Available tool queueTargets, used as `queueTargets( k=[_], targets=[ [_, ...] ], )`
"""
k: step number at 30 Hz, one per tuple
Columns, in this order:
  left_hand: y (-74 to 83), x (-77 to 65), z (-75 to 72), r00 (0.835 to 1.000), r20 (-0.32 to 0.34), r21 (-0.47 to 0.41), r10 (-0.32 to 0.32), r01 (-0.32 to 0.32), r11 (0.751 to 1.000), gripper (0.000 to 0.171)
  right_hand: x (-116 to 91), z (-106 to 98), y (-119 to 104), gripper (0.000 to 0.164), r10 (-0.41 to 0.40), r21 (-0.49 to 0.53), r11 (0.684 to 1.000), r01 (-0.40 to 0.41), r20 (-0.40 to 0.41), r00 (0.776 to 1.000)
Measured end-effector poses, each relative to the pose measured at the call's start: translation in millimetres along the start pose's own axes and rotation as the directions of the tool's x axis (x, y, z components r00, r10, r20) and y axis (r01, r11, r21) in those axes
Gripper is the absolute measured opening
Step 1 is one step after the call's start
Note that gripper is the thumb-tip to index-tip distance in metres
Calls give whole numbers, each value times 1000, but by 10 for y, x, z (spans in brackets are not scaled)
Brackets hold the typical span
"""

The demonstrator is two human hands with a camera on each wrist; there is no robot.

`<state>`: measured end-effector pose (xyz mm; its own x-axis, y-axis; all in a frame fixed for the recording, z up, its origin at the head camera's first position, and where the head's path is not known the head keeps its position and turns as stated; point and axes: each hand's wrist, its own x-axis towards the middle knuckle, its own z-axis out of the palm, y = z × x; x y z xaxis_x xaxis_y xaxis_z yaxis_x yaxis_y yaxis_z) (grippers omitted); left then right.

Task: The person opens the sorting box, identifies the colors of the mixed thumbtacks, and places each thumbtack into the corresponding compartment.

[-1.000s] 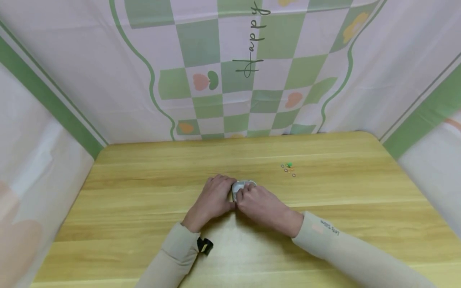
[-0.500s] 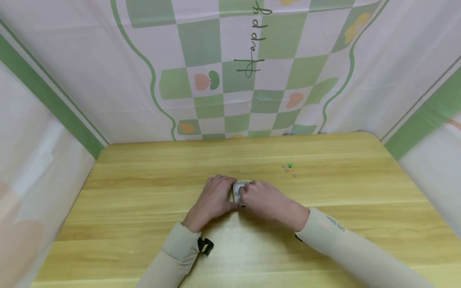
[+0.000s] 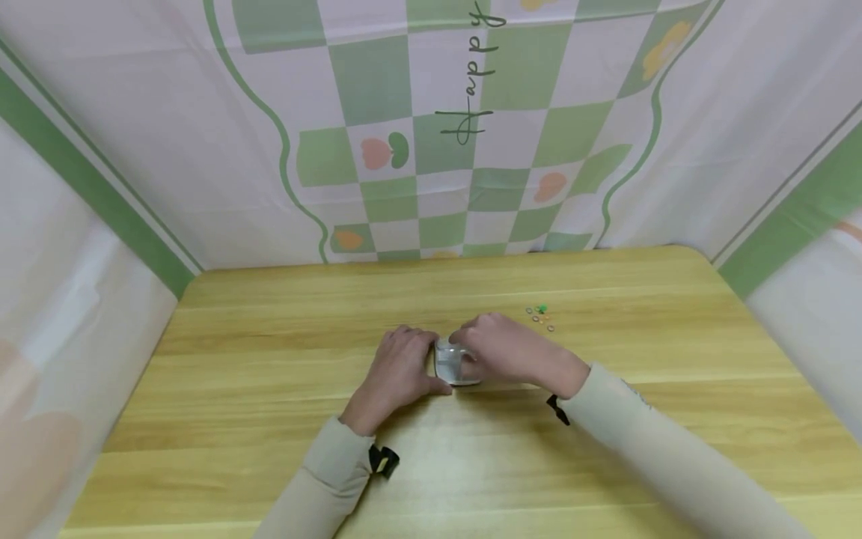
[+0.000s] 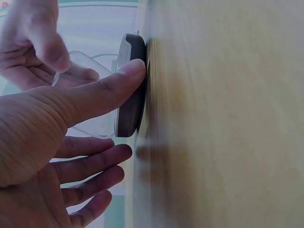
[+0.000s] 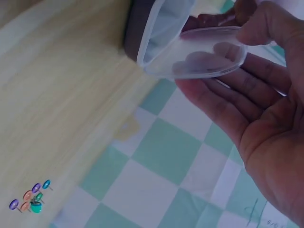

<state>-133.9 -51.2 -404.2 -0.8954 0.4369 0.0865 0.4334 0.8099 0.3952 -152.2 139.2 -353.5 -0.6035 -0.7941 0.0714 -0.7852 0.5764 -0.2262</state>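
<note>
the small dark-sided box with a pale inside (image 5: 137,31) sits on the yellowish wooden tabletop (image 3: 269,322), in front of the person. the left hand (image 3: 400,367) is loosely spread, thumb against the box's near side, fingers by its left end. the right hand (image 3: 512,350) pinches a clear plastic lid (image 5: 204,54) (raised at an angle from the rim). farther off to the right lie tiny coloured discs (image 5: 14,204) beside a green piece (image 5: 36,207); behind hangs a green-and-white checked cloth (image 3: 373,82).

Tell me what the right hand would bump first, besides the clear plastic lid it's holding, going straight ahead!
Probably the left hand touching the small dark-sided rounded box, though depth is unclear.
</note>
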Motion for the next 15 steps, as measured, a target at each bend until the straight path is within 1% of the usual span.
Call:
queueTargets(
  k=[2, 4, 7, 10, 15],
  targets=[
    [-2, 0, -1, 1000, -5, 5, -3, 3, 1000, 69, 10, -24, 41, 4, 14, 70, 997, -14, 1, 1000],
    [-7, -2, 2, 1000, -8, 7, -4, 4, 1000, 69, 16, -40, 83, 6, 25, 122, 992, -26, 7, 1000],
    [-8, -1, 2, 1000, -17, 5, -6, 6, 1000, 69, 24, -55, 139, 14, 52, 195, 979, -55, 23, 998],
    [-7, 0, -1, 1000, -24, 0, -7, 7, 1000, 69, 34, -63, 192, 20, 88, 234, 968, -93, 33, 996],
    [-1, 2, -13, 999, -27, 0, -17, 17, 1000, 69, 66, -76, 279, 24, 134, 286, 948, -141, 44, 990]
  ],
)
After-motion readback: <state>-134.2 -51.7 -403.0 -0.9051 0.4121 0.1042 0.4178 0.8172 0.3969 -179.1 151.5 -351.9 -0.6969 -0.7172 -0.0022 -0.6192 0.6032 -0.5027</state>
